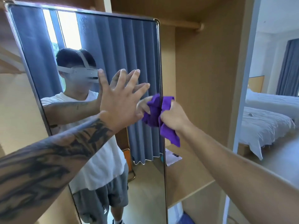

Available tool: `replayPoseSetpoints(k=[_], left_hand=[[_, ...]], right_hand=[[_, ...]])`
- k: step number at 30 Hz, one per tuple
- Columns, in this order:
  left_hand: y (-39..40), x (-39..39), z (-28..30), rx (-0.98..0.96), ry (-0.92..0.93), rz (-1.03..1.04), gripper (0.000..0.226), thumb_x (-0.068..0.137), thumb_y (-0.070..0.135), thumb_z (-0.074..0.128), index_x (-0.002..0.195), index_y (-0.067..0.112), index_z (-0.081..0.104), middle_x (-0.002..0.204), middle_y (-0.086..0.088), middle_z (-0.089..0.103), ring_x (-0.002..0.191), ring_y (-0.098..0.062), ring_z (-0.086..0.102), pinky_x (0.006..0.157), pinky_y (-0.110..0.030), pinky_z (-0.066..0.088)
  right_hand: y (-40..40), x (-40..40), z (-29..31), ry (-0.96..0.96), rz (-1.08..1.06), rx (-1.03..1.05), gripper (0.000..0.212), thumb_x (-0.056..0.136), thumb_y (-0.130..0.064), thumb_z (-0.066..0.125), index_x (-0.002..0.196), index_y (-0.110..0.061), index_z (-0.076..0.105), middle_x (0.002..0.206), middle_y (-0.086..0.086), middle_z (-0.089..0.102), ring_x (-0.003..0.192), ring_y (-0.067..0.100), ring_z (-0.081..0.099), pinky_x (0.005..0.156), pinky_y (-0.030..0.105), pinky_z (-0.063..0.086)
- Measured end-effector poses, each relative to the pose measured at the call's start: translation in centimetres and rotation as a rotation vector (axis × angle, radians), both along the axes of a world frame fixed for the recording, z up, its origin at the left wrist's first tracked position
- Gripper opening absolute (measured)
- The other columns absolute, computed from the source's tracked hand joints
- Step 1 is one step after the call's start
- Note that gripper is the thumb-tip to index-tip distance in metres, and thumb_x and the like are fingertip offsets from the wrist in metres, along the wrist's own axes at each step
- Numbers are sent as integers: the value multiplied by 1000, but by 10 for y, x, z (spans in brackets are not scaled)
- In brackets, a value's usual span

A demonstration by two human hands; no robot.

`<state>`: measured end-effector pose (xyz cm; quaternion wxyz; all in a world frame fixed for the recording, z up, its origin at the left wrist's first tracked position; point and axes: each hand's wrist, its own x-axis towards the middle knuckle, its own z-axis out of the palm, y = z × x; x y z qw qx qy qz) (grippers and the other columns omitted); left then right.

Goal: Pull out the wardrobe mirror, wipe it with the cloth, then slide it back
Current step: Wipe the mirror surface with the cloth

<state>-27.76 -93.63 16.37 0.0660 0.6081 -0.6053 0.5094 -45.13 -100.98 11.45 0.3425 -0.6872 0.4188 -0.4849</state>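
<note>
The tall wardrobe mirror [129, 46], framed in thin metal, stands pulled out in front of the wooden wardrobe and fills the left half of the view. My left hand [119, 101] presses flat against the glass with its fingers spread and straight. My right hand [174, 116] grips a bunched purple cloth [168, 130] at the mirror's right edge, about halfway up. The cloth touches that edge, and part of it hangs below my fist. The glass reflects a person, both hands and blue curtains.
Behind the mirror is the open wardrobe with a wooden hanging rail [182, 24] and a shelf [189, 175] holding a paper [172, 157]. A white wardrobe post [244, 88] stands at right. Beyond it is a bed with white bedding [265, 125].
</note>
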Motion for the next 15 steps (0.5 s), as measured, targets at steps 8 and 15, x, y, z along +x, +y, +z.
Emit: replayPoseSetpoints(k=[8, 15], left_hand=[[-9, 13, -5, 11, -82, 66, 99, 86, 86, 42, 166, 44, 0, 177, -7, -9, 161, -40, 0, 112, -87, 11], [-10, 13, -7, 8, -75, 49, 99, 87, 84, 42, 167, 42, 3, 177, -8, -7, 161, -41, -1, 111, -85, 12]], right_hand=[[-7, 7, 115, -61, -104, -142, 42, 77, 5, 41, 108, -11, 65, 101, 10, 72, 97, 30, 70, 87, 42, 61], [-1, 10, 41, -75, -92, -137, 44, 75, -3, 43, 100, -29, 67, 88, -3, 73, 80, 20, 70, 68, 32, 57]])
